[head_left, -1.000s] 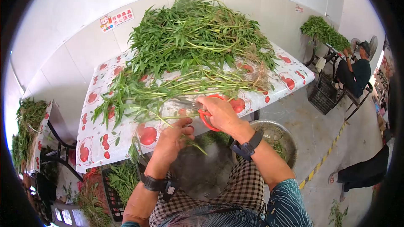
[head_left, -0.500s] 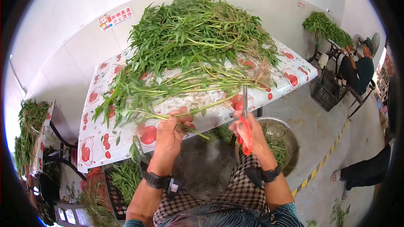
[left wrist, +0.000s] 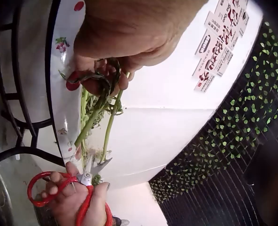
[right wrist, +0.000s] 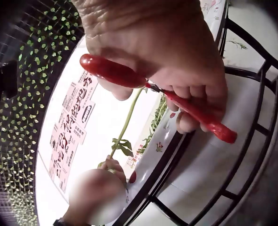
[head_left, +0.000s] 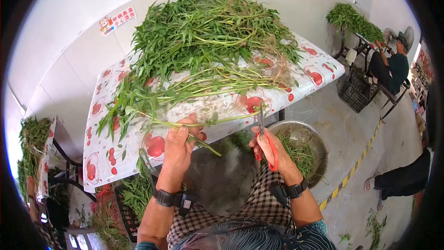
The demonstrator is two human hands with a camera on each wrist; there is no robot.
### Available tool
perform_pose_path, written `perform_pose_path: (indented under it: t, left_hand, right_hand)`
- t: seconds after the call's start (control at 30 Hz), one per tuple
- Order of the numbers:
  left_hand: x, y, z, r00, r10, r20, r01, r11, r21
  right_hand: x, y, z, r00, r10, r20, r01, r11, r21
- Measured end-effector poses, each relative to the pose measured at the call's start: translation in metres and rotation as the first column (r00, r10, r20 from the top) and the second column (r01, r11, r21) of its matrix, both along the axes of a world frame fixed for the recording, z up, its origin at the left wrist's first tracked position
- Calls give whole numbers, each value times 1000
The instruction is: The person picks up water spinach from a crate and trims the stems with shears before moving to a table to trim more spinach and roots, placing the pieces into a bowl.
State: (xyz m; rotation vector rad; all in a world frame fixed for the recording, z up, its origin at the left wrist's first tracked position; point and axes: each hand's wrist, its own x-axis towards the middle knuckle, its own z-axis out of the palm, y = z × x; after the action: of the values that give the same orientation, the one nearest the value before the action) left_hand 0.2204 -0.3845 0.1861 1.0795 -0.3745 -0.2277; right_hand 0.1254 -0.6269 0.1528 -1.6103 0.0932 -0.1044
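Note:
My left hand (head_left: 178,146) pinches leafy green stems above the front edge of the table. One long stem (head_left: 226,120) runs rightward from it, and a shorter cut piece (head_left: 207,147) slants down below the fingers. My right hand (head_left: 277,155) grips red-handled scissors (left wrist: 86,179), fingers through the loops. Their blades point away from me and stand apart at the long stem's right end. Behind both hands, a loose row of stems (head_left: 217,84) lies on the cherry-patterned tablecloth (head_left: 104,157), with a big heap of greens (head_left: 203,32) at the back.
A metal basin (head_left: 322,157) holding cut greens stands on the floor right of my knees. Lower left is a dark crate with greens (head_left: 138,199). A side table of greens (head_left: 34,139) is far left; a seated person (head_left: 395,67) and black crate (head_left: 358,95) are at right.
My right hand has gone from close beside my left to the right, the scissors turning from pointing left to pointing away. The left hand has drawn the stems slightly left and keeps holding them.

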Motion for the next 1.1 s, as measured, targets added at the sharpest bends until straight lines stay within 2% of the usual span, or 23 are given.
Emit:
perform_pose_path:
  t: [0.1, 0.2, 0.4, 0.5, 0.6, 0.63, 0.7, 0.87, 1.0, 1.03, 1.1]
  left_hand:
    - [-3, 1, 3, 999, 45, -2, -45, 998, 32]
    - [-6, -6, 10, 998, 50, -38, -49, 998, 40]
    - [0, -31, 2, 1000, -10, -19, 10, 1000, 7]
    - [-2, -43, 5, 999, -55, 1, 54, 997, 56]
    - [0, -47, 4, 996, -84, 13, 80, 981, 176]
    - [-2, -49, 3, 996, -86, -9, 87, 988, 130]
    - [-6, -60, 1, 995, -90, -43, 92, 995, 35]
    - [-6, -67, -4, 993, -75, -88, 73, 997, -27]
    - [1, -54, -5, 995, -79, -67, 79, 997, -8]
    - [1, -51, -6, 994, -90, -60, 91, 996, 4]
    - [1, -49, -8, 996, -81, -43, 81, 997, -3]
  right_hand:
    - [-1, 4, 2, 1000, 12, -6, -12, 1000, 20]
    - [-2, 5, 10, 1000, -14, 4, 14, 997, -76]
    - [-16, -7, 7, 992, -111, 66, 106, 992, 69]
    - [-26, -16, -3, 990, -125, 61, 107, 963, 248]
    - [-34, -26, -10, 993, -111, 28, 94, 932, 350]
    - [-36, -28, -13, 994, -88, 70, 64, 954, 294]
    - [-36, -19, -11, 992, -121, 41, 106, 957, 269]
    - [-37, 11, -3, 996, -90, 17, 86, 981, 174]
    - [-31, 19, -17, 997, -25, 77, 8, 976, 219]
    - [-30, 23, -16, 998, -51, 26, 41, 956, 291]
    - [-28, 23, -19, 999, -38, 29, 29, 960, 280]
